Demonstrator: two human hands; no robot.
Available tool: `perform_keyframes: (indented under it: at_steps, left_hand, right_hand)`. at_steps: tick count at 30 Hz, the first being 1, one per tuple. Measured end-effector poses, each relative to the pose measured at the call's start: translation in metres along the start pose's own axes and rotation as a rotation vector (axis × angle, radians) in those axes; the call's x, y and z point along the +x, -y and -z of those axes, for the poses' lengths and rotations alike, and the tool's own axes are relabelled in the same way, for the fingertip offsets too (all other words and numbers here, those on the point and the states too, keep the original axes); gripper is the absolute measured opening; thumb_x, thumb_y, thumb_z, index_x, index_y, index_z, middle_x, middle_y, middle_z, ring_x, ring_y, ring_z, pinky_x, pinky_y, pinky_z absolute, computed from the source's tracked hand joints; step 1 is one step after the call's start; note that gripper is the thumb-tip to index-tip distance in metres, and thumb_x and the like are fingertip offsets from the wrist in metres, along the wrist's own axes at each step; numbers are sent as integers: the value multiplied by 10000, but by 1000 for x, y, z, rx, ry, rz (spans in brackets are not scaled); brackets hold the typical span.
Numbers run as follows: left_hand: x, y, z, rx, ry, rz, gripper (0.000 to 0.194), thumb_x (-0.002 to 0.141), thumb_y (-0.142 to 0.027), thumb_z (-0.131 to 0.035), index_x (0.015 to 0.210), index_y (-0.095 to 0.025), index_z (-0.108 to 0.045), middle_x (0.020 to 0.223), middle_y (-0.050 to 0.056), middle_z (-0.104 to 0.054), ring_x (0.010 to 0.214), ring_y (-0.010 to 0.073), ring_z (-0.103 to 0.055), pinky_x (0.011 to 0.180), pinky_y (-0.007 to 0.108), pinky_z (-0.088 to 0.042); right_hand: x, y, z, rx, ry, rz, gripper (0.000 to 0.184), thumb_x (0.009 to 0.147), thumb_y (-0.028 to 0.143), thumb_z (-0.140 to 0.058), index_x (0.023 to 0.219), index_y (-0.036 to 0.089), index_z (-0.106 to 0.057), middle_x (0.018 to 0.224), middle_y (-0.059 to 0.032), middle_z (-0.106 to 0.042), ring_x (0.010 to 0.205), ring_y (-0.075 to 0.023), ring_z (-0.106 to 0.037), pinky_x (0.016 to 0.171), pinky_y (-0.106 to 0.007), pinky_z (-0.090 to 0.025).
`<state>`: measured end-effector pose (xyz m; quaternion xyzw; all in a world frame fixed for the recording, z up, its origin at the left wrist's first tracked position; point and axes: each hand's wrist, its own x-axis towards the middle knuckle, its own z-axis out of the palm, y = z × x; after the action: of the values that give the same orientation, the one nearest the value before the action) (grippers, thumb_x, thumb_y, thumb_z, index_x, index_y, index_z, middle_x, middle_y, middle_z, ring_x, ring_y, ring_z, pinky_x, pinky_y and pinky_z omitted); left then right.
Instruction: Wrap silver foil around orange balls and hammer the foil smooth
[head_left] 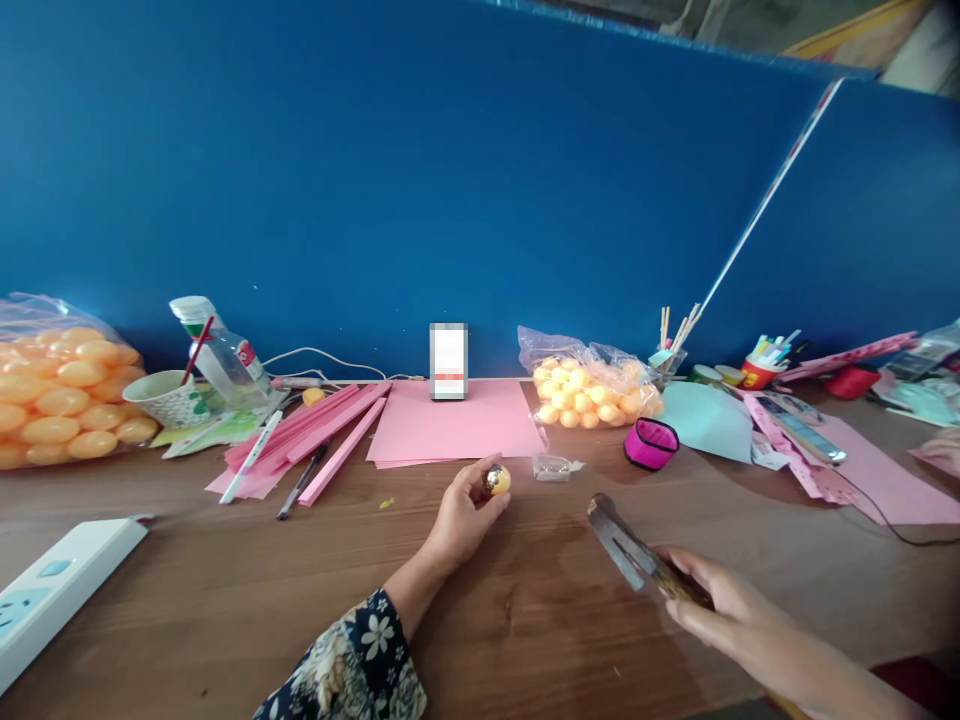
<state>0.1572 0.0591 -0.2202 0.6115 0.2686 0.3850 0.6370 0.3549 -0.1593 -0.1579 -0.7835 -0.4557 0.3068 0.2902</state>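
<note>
My left hand [465,510] rests over the middle of the wooden table, its thumb and fingers closed on a small yellow ball [498,481] with a shiny, metallic-looking patch. What the patch is, I cannot make out. To the right, my right hand [712,605] grips the wooden handle of a hammer [624,545], whose worn metal head points up and left. A small clear plastic packet [552,467] lies just beyond the ball. Past the hammer sits a magenta band with black edging [651,444].
Pink sheets [450,430] lie at the back, below a propped phone-like screen [448,360]. Bags of orange balls [60,395] and yellow balls [592,390] stand left and right. Pink strips [315,425] lie left, near a power strip [67,580]. A phone [802,430] lies right.
</note>
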Motion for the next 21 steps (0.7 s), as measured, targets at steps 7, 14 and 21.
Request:
perform_keyframes:
  at_steps: [7,14,21]
  left_hand:
    - [-3,-3,-3,-43,15,53,588,655,-247,-685,1202,-157,-488,902,45,-626,611,99,-580,595,265,-511]
    - [-3,-1,-1,117,1,-21,486,626,-250,-710,1084,-144,-587,902,69,-666,733,162,-615,689,294,-502]
    - [-5,-5,-2,172,31,-72,392,649,-269,-693,1023,-167,-636,831,42,-685,665,155,-599,642,269,-480]
  right_hand:
    - [-1,59,-23,635,154,-40,363,817,416,-475,1127,229,-508,803,-24,-537,562,-115,-491,514,-256,-426]
    - [18,71,-41,518,192,68,333,877,426,-405,1116,201,-455,668,42,-441,463,-65,-374,444,-214,-356]
    - [21,81,-57,529,259,94,343,889,411,-390,1169,214,-401,669,49,-429,458,-62,-369,443,-211,-350]
